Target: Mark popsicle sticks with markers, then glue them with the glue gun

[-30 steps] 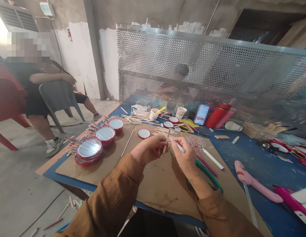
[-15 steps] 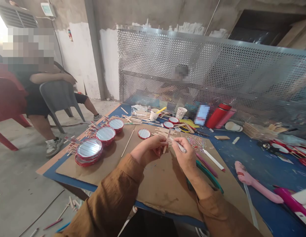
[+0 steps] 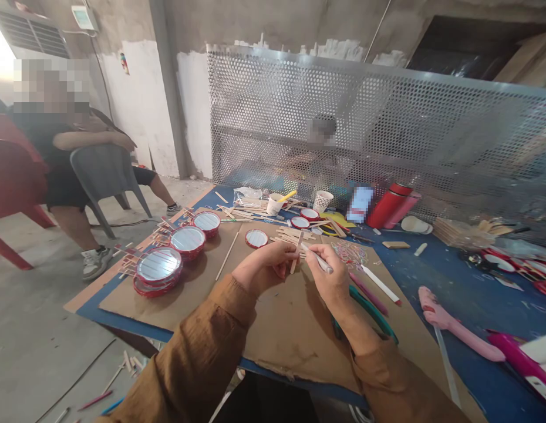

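Near the middle of the cardboard sheet point(image 3: 290, 346), my left hand point(image 3: 273, 261) pinches a flat wooden stick point(image 3: 293, 265), which stands nearly upright between the fingers. My right hand point(image 3: 330, 273) is closed around a white pen-like tool point(image 3: 321, 262), its tip close to the stick. Behind the hands lie more wooden sticks point(image 3: 295, 234) and a heap of small coloured bands point(image 3: 352, 252). Teal-handled pliers point(image 3: 374, 311) rest partly under my right wrist. A small red-rimmed disc point(image 3: 256, 238) lies beyond my left hand.
Red-rimmed round pieces with sticks point(image 3: 159, 265) stand at the left. Paper cups point(image 3: 323, 201), a phone point(image 3: 360, 204) and a red bottle point(image 3: 390, 205) stand along the mesh panel point(image 3: 273, 100). A pink glue gun point(image 3: 458, 329) lies right. A person point(image 3: 57, 158) sits at far left.
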Motion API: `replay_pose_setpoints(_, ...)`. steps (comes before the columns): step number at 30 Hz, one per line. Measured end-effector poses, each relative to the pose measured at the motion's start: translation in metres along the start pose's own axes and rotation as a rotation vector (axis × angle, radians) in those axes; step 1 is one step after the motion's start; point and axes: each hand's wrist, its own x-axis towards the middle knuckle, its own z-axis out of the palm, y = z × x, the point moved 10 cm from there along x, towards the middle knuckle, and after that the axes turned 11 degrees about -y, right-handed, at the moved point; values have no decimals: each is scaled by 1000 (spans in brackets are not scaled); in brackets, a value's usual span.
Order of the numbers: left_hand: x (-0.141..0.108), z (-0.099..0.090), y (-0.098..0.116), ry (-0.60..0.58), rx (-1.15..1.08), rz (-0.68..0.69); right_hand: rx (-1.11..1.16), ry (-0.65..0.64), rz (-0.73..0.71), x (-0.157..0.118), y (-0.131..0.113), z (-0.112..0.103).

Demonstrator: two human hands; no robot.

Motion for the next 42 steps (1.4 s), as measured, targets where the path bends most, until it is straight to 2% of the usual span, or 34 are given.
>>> replay_pose_setpoints(4,1,0,-1,-4,14,15,-27,-39,-24,0,-3,4)
replay_pose_setpoints(10,2,-1,-3,14,14,-17,-14,10,-2,-1,1,-2)
replay_pose_setpoints(16,-1,0,2,15,21,-7,-23,-26,-26,0,-3,3)
replay_pose_setpoints(22,-2,3,3,-27,18,-1,-15,5,5,-1,1,-2)
replay_pose_setpoints(27,-2,3,4,-22,15,5,-38,-33,-28,0,-2,3)
replay_pose_setpoints(32,-5,1,4,7,12,-30,-41,-16,-20,-1,-2,1)
replay_pose_setpoints(42,-4,2,4,7,-5,-9,-71,-24,-28,-1,-4,2)
